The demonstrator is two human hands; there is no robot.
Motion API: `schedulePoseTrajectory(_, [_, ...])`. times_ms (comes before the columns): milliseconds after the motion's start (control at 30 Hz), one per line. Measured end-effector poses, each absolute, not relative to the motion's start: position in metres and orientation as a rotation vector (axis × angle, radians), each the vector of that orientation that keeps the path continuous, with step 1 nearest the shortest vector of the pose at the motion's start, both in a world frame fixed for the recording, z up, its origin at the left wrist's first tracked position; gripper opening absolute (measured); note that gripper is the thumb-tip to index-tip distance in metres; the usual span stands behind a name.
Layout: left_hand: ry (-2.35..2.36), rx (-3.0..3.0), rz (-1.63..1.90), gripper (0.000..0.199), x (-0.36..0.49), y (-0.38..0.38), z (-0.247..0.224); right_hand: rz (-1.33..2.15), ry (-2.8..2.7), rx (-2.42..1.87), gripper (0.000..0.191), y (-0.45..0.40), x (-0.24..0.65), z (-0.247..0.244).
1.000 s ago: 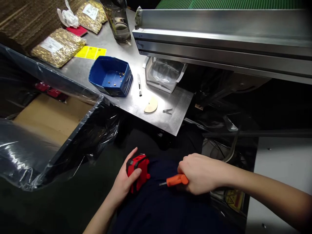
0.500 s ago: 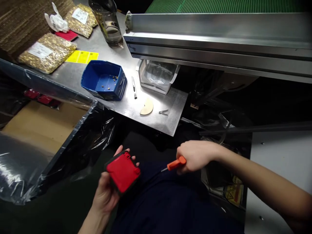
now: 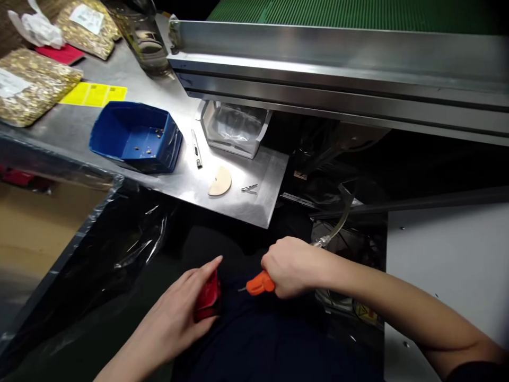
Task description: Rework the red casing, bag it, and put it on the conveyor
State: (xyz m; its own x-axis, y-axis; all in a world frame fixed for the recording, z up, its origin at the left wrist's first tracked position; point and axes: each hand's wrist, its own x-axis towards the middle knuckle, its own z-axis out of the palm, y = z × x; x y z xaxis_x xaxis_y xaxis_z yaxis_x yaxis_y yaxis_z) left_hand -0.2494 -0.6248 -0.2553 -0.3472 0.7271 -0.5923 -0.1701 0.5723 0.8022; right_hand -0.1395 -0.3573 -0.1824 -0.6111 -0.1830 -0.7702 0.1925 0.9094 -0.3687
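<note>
Left hand (image 3: 181, 313) grasps the red part (image 3: 207, 298) edge-on over the lap; half a second back its flat red face was turned up, so it's been rotated and lowered. Right hand (image 3: 292, 265) is clenched round the orange-handled screwdriver (image 3: 257, 285), tip pointing at the red part, just beside it, closer than before. Reads as lining the tip up on the part; contact not visible. Ahead of both hands, on the tabletop (image 3: 254, 204): blue bin (image 3: 133, 139) with a few small bits, clear tray (image 3: 234, 130), tan half-disc (image 3: 220, 183), small metal clip (image 3: 249, 188). Bags of brass pieces (image 3: 24, 87) far left of the left hand.
</note>
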Motion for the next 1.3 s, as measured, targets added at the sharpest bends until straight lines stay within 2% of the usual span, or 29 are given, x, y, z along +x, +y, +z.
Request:
schedulePoseTrajectory(67, [1.754,0.292,1.134,0.082,-0.25,-0.634,-0.259,-0.602,2.277,-0.004,0.015,-0.337,-0.115,-0.191])
schedulePoseTrajectory(133, [1.672,-0.002,1.34,0.077,-0.246,-0.638,-0.259,-0.613,2.491,0.089,0.022,-0.311,-0.089,-0.205])
schedulePoseTrajectory(200, [1.459,-0.341,1.493,0.072,-0.239,-0.637,-0.258,-0.448,2.627,0.25,0.031,-0.283,-0.07,-0.225])
schedulePoseTrajectory(300, [1.191,-0.663,1.536,0.064,-0.23,-0.626,-0.259,-0.164,2.632,0.388,0.038,-0.242,-0.063,-0.265])
schedulePoseTrajectory(400, [1.091,-0.661,1.5,0.059,-0.227,-0.605,-0.264,-0.076,2.653,0.459,0.048,-0.203,-0.077,-0.305])
schedulePoseTrajectory(633, [1.258,-0.152,1.468,0.052,-0.228,-0.515,-0.281,-0.13,2.755,0.741,0.051,-0.144,-0.104,-0.366])
schedulePoseTrajectory(767, [1.437,0.039,1.458,0.053,-0.236,-0.468,-0.301,-0.262,2.822,0.988,0.058,-0.151,-0.096,-0.384])
schedulePoseTrajectory(867, [1.647,0.165,1.394,0.054,-0.245,-0.446,-0.316,-0.376,2.819,1.33,0.065,-0.172,-0.081,-0.391])
schedulePoseTrajectory(1033, [2.055,0.426,1.119,0.044,-0.255,-0.425,-0.316,-0.739,2.683,1.862,0.051,-0.24,-0.051,-0.396])
schedulePoseTrajectory(1133, [2.193,0.583,0.973,0.045,-0.259,-0.416,-0.308,-1.119,2.612,1.846,0.03,-0.291,-0.041,-0.391])
schedulePoseTrajectory(1300, [2.297,0.795,0.797,0.049,-0.269,-0.411,-0.303,-1.65,2.532,1.591,0.037,-0.349,-0.059,-0.36])
